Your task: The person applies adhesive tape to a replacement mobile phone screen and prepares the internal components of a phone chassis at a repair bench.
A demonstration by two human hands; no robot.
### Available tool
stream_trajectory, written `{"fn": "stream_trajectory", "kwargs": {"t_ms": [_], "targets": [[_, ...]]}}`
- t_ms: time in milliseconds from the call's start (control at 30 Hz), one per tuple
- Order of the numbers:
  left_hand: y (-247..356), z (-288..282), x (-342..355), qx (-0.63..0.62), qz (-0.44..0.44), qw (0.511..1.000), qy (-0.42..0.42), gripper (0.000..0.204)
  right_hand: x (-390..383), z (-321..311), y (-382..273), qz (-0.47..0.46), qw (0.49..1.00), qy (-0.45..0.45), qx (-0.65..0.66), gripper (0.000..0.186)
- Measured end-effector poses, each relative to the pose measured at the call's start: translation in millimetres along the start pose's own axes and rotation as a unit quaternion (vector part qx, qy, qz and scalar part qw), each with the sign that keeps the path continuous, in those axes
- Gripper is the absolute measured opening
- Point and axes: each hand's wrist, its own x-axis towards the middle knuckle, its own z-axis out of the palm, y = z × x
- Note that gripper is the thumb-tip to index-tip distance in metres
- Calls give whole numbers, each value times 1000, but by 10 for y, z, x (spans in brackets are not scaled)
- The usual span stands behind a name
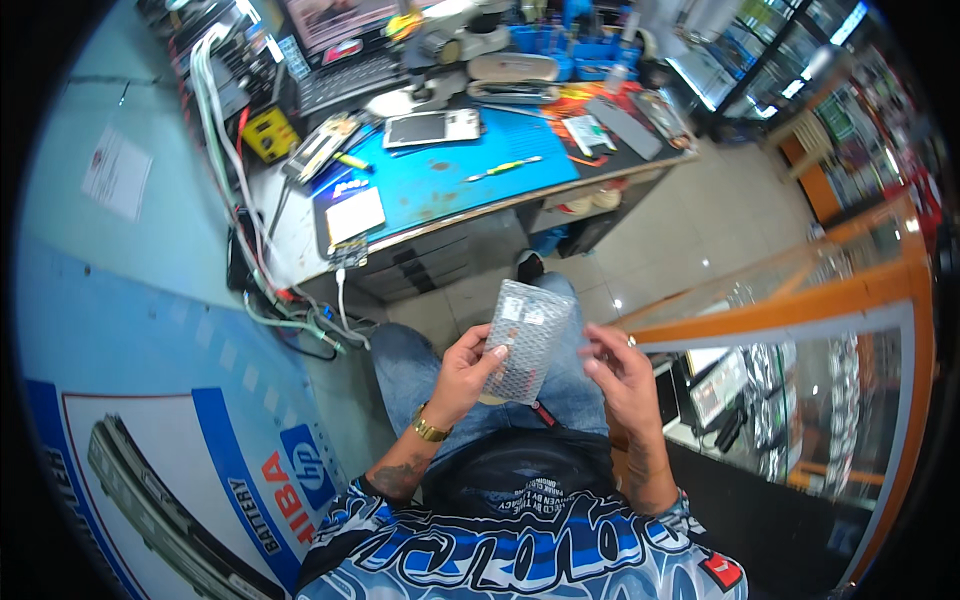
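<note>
A flat rectangular package in bubble wrap point(527, 345), with white labels near its far end, is held above my lap. My left hand point(467, 368) grips its left edge, thumb on top and fingers underneath. What lies inside the wrap cannot be made out. To the right of the package, apart from it, my right hand point(617, 370) is raised with nothing in it, its fingers curved and spread, slightly blurred. A gold watch point(431, 430) sits on my left wrist.
Ahead stands a workbench with a blue mat point(420, 195), bearing an opened phone point(432, 128), a yellow-green pen-like tool point(505, 168) and a white-topped box point(355, 213). Cables point(268, 240) hang at its left. A wood-framed glass showcase point(790, 325) flanks my right side.
</note>
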Motion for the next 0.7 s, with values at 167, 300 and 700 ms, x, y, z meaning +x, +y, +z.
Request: {"fn": "stream_trajectory", "kwargs": {"t_ms": [167,300,700], "targets": [[140,-122,109,70,33,996,46,36,938,445,-142,-115,975,-111,-155,39],[351,-231,337,119,37,986,109,36,1448,694,-62,-228,956,-113,-144,30],[806,-248,633,326,164,921,134,31,1867,450,-244,-196,958,-208,-19,21]]}}
